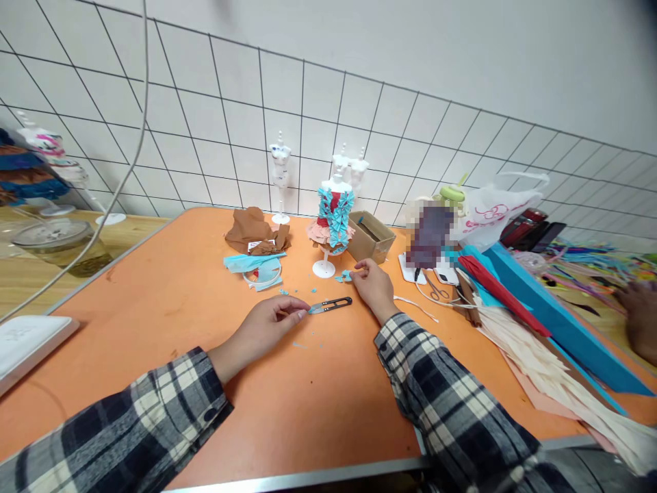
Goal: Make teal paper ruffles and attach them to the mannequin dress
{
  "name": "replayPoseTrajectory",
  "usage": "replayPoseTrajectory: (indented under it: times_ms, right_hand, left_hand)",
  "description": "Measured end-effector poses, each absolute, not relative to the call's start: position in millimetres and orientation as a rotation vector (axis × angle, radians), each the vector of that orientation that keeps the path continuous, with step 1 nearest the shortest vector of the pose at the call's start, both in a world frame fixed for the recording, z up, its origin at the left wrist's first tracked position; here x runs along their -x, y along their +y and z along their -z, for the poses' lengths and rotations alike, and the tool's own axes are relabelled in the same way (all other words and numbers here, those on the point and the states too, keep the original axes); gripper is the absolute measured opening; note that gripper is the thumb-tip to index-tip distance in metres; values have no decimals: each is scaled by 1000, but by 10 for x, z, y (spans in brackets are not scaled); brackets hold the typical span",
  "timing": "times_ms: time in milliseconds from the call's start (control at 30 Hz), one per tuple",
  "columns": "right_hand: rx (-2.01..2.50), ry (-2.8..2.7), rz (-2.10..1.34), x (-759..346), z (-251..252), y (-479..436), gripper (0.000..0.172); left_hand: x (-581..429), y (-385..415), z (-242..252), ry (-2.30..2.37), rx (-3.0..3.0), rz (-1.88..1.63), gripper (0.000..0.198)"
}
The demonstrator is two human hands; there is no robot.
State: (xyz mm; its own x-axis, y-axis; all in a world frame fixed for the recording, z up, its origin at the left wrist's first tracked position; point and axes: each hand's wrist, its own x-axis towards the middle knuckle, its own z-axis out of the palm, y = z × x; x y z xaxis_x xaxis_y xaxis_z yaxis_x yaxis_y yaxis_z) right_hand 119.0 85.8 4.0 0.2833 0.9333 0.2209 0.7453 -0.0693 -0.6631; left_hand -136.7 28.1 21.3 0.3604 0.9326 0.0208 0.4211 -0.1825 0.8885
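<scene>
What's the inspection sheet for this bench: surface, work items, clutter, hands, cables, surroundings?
Surface: orange tabletop, blue scraps scattered.
Work items: dressed mannequin upright; thread snips nearer the camera.
Clutter: brown cloth, cardboard box, scissors, white plastic bag.
Hands: left hand at the thread snips' tip, grip unclear; right hand at blue scraps, hold unclear.
Cables: long white cable crossing the view's left side.
Surroundings: grid-lined white wall behind; another person's hand at right edge.

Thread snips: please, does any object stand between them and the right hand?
Nothing visible: only orange tabletop shows between the thread snips and the right hand. Blue fabric scraps lie farther back, beside that hand.
</scene>
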Motion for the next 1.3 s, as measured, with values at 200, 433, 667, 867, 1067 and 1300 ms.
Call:
replayPoseTrajectory:
  times_ms: [200, 433, 667, 867, 1067, 1300]
  right_hand:
    - [1894, -1624, -293, -1174, -27, 869, 18]
    - [1798, -1642, -221, -1266, -119, 699, 27]
    - [1412, -2187, -105, -1077, -197, 515, 19]
    - [1291, -2403, -202, -907, -148, 421, 11]
    - [1389, -2311, -208, -924, -144, 401, 6]
    - [1303, -2372, -223, -801, -167, 307, 22]
  left_hand:
    - [1371, 290, -192, 1185, -1807, -762, 33]
    - [1532, 459, -189, 1286, -2038, -811, 31]
    - [1964, 783, -236, 1475, -2603, -701, 30]
    - [2147, 916, -214, 1612, -2712, -644, 29]
    - [2105, 860, -300, 1632, -2608, -766, 30]
    - [1673, 490, -366, 1266, -2806, -784, 56]
